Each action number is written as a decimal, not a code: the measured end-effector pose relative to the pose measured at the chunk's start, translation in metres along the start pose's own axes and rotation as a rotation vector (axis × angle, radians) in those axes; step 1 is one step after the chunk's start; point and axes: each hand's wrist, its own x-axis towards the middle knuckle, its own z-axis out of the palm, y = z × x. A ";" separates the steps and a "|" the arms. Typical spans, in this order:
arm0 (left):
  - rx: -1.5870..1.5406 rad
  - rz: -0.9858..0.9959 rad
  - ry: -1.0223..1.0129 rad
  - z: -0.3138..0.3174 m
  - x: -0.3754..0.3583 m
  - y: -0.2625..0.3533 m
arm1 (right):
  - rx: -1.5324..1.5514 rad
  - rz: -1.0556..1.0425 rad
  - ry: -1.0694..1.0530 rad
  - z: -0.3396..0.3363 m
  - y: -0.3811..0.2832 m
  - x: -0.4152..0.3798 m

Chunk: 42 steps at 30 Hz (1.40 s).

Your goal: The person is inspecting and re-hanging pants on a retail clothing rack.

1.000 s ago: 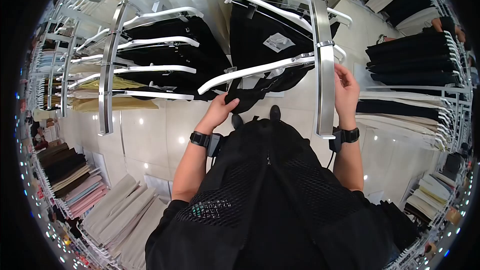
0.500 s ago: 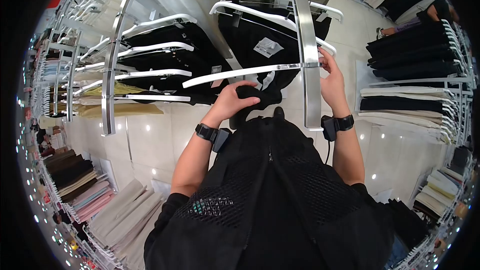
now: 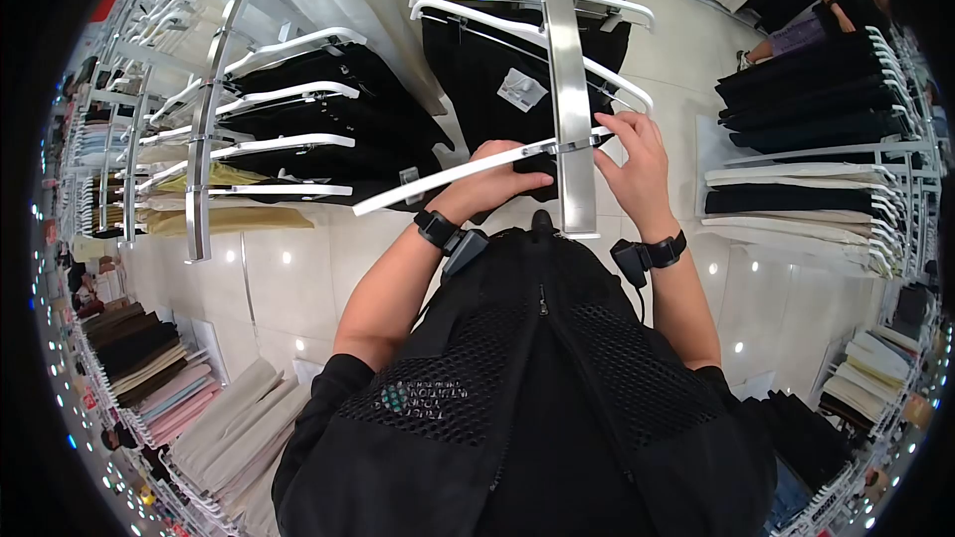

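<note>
A white clip hanger point(image 3: 448, 179) hangs tilted from the end of a metal rail point(image 3: 570, 109), its left end lower and toward me. My left hand point(image 3: 487, 187) reaches under this hanger, thumb stretched to the right along black cloth; its fingers are partly hidden behind the hanger and seem closed on the black garment point(image 3: 512, 209). Right of the rail, my right hand point(image 3: 637, 167) pinches the hanger's right end with thumb and forefinger. Behind hang more black garments point(image 3: 468, 80) on white hangers point(image 3: 487, 18), one with a white label point(image 3: 522, 89).
To the left, a second metal rail point(image 3: 199, 159) bears black garments point(image 3: 298, 119). Folded-over trousers point(image 3: 796, 179) hang on a rack at the right. Beige trousers point(image 3: 239, 418) hang at the lower left. A person point(image 3: 846, 0) is at the upper right, above the tiled floor point(image 3: 686, 89).
My left hand has moved right and under the hanger, which now tilts more steeply. My right hand has turned inward to the hanger's right end. The view has shifted slightly.
</note>
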 end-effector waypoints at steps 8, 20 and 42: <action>0.085 0.227 0.242 0.012 0.013 0.026 | 0.214 0.116 -0.041 -0.009 0.001 0.006; -0.070 0.176 0.107 0.042 0.029 0.021 | 0.442 0.140 -0.182 -0.015 0.008 -0.001; 0.047 0.176 -0.121 0.024 0.014 0.044 | 0.496 0.072 -0.297 -0.013 0.003 -0.008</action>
